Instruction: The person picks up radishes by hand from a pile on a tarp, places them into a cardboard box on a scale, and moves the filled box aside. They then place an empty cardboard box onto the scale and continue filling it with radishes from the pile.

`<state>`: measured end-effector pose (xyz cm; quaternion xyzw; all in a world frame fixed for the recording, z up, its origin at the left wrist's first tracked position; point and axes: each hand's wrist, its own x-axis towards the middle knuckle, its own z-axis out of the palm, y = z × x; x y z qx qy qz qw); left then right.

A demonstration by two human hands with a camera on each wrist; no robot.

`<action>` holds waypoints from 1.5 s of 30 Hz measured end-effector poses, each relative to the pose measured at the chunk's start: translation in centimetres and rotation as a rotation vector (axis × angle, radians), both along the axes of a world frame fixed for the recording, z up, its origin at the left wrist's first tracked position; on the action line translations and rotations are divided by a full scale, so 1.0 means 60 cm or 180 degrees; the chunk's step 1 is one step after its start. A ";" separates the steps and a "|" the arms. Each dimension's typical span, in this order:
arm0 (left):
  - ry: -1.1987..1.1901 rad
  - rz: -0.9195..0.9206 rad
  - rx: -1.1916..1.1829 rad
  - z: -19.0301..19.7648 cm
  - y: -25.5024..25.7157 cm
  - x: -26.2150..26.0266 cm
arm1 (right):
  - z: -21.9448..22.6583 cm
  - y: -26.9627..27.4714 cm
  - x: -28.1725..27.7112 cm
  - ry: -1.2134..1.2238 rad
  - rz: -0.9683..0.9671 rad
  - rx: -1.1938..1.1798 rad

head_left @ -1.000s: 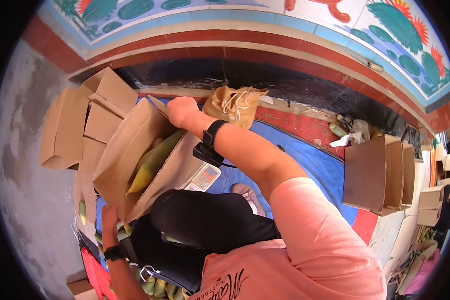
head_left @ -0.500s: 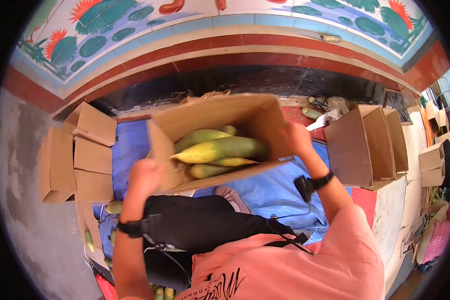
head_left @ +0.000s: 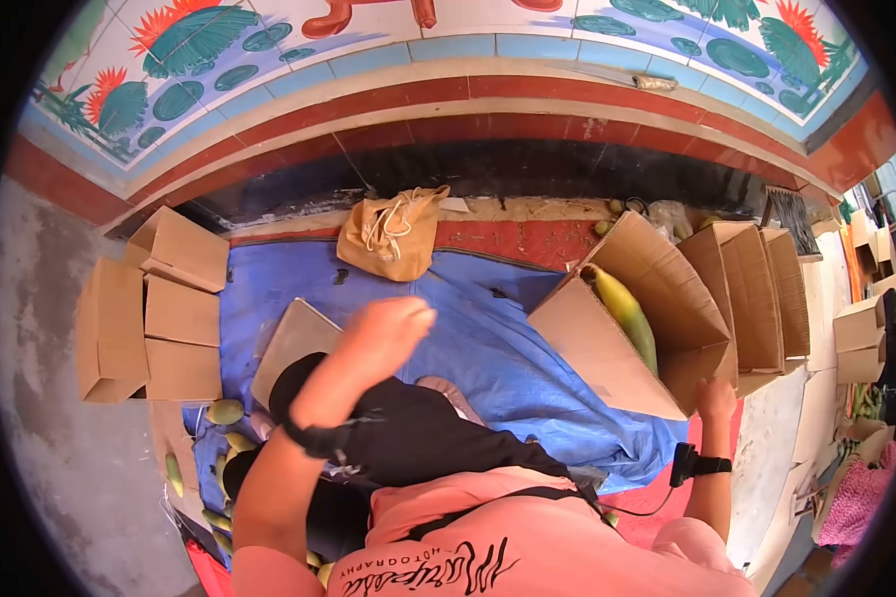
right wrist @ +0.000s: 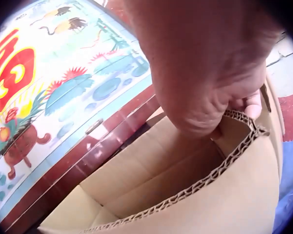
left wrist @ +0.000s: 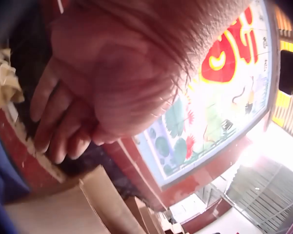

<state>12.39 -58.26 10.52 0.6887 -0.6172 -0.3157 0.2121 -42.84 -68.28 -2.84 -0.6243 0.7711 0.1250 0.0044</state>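
Note:
At the right in the head view, a cardboard box stands tilted with its open side up, a yellow-green gourd-like fruit inside. My right hand grips the box's near right corner; in the right wrist view, fingers curl over the corrugated edge of the box. My left hand hangs in the air over the blue tarp, apart from the box and holding nothing. The left wrist view shows that hand with its fingers loosely bent. A flat grey plate lies below and left of it.
Several empty boxes stand at the right and left. A tan bag sits near the wall on the blue tarp. More fruits lie at the lower left, beside the person's dark-clothed leg.
The box with fruit has moved from the left, across the front of the body, to the boxes at the right. My left hand has let go of it; my right hand still grips it.

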 end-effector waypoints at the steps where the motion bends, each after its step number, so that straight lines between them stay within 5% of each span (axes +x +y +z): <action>1: 0.0102 0.0184 -0.0004 0.020 0.024 0.022 | 0.038 -0.005 0.029 0.0397 0.0124 0.0099; 5: 0.0283 0.1277 -0.0249 0.057 0.158 0.088 | 0.129 -0.035 0.208 -0.0350 0.1114 -0.0982; 8: -0.0078 0.1921 -0.0388 0.050 0.283 0.131 | 0.132 -0.005 0.386 -0.1794 0.2197 -0.0754; 13: -0.1255 0.2984 -0.0314 0.013 0.465 0.130 | -0.077 0.034 0.548 -0.1768 0.2991 0.0433; 15: -0.1611 0.3076 -0.0446 -0.014 0.519 0.117 | -0.178 -0.007 0.555 -0.0265 0.3515 0.0795; 20: -0.2820 0.2937 -0.0192 -0.065 0.581 0.081 | -0.304 -0.077 0.563 0.1181 0.3636 0.0696; 24: -0.2824 0.3220 -0.0092 -0.072 0.579 0.083 | -0.325 -0.095 0.564 0.2239 0.3575 0.1163; 31: -0.2872 0.2968 0.0075 -0.076 0.565 0.102 | -0.310 -0.153 0.545 0.1752 0.3387 0.1770; 37: -0.2933 0.2828 0.0168 -0.086 0.572 0.108 | -0.315 -0.164 0.527 0.1605 0.3230 0.1057; 39: -0.2924 0.2859 0.0224 -0.078 0.571 0.104 | -0.326 -0.219 0.501 0.0983 0.2809 0.0978; 41: -0.2950 0.2874 0.0203 -0.076 0.572 0.102 | -0.240 -0.272 0.483 0.1266 0.2639 0.0417; 45: -0.2967 0.2975 0.0101 -0.081 0.575 0.098 | -0.164 -0.379 0.423 0.1525 0.2296 0.0545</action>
